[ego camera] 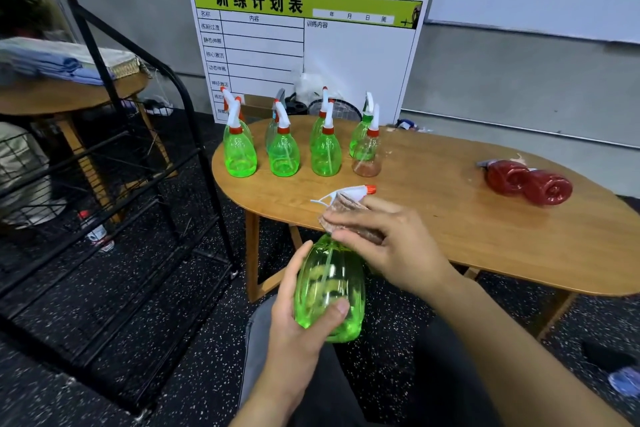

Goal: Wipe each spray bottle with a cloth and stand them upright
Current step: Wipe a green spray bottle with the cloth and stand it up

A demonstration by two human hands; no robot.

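Observation:
My left hand (304, 308) grips the body of a green spray bottle (329, 291) above my lap, its white and orange nozzle (349, 192) pointing away from me. My right hand (391, 243) presses a brownish cloth (346, 215) around the bottle's neck. Several green spray bottles (284, 152) and one clear pinkish bottle (367, 156) stand upright at the far left of the wooden table (450, 218). Two red bottles (526, 182) lie on their sides at the table's right.
A black metal rack (114, 184) stands to the left on the speckled dark floor. A white schedule board (304, 48) leans on the wall behind the table. A second round table (62, 94) with folded cloths sits at far left.

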